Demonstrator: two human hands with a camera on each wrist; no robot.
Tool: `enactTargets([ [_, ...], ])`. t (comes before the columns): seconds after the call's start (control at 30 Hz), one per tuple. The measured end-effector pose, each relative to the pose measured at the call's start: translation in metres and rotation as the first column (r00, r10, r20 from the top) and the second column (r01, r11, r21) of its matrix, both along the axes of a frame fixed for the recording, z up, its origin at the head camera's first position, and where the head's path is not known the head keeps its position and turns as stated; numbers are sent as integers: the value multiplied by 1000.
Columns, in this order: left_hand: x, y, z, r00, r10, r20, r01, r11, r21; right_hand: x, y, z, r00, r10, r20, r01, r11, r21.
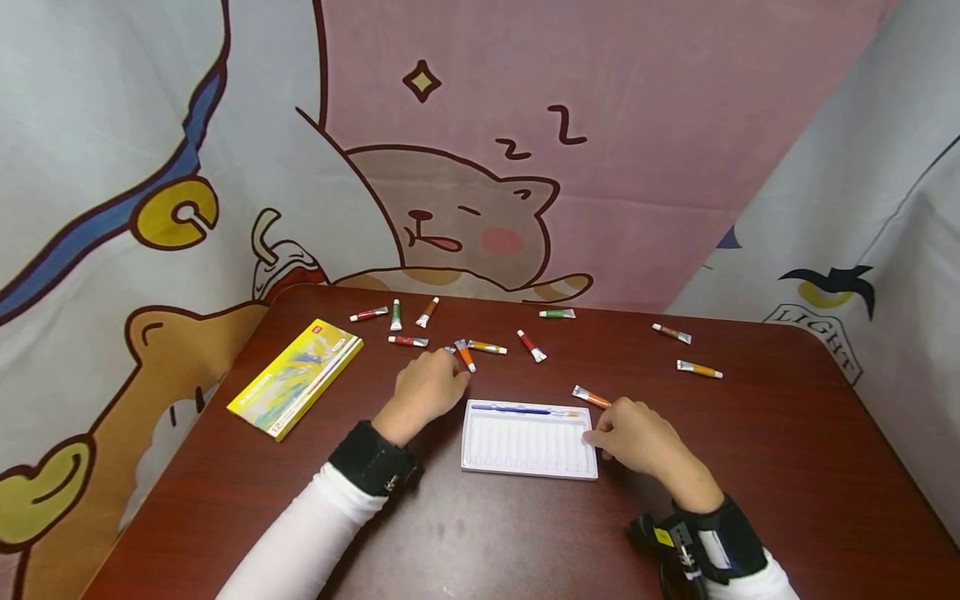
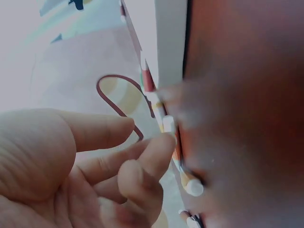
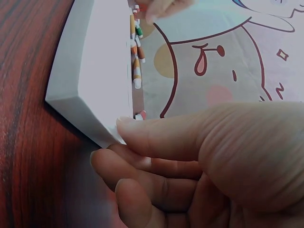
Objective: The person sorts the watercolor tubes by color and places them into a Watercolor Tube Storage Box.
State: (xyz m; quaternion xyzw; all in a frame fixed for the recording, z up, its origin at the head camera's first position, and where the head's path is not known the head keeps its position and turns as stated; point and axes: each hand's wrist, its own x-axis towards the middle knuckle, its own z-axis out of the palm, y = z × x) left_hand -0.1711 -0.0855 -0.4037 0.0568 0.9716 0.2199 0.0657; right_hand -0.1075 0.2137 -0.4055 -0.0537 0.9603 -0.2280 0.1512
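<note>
Two hands in play now: the right hand (image 1: 641,437) pinches the right edge of a white tray (image 1: 525,450), brush (image 1: 517,409) inside; the left hand (image 1: 429,387), loosely curled, empty, hovers just beside an orange tube (image 1: 466,357). More tubes (image 1: 532,346) scatter toward the table's (image 1: 480,533) far edge, a yellow box (image 1: 296,379) near its left.

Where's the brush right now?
In the head view, the brush lies centrally, inside the white tray along its far edge, with the left hand off to its left and the right hand at the tray's right edge.
</note>
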Motion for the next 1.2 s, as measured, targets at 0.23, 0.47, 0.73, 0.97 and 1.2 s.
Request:
enactTargets([
  [0.23,-35,5,2,996,73,50,-70,996,-64,1,-1,1,1000,-5,8,5,1000,3],
  [0.47,-53,11,0,989,118,90,-110,990,-92,0,-2,0,1000,-10,16,10,1000,-1],
  [0.73,-57,15,-3,977,115,177,-107,993,-56,0,-3,-1,1000,-11,15,11,1000,6],
  [0.97,-56,11,-4,970,105,218,-119,992,52,1,-2,-1,1000,-11,9,11,1000,-5],
  [1.2,-47,2,7,984,78,163,-99,987,126,2,0,-1,1000,0,-3,0,1000,-10],
])
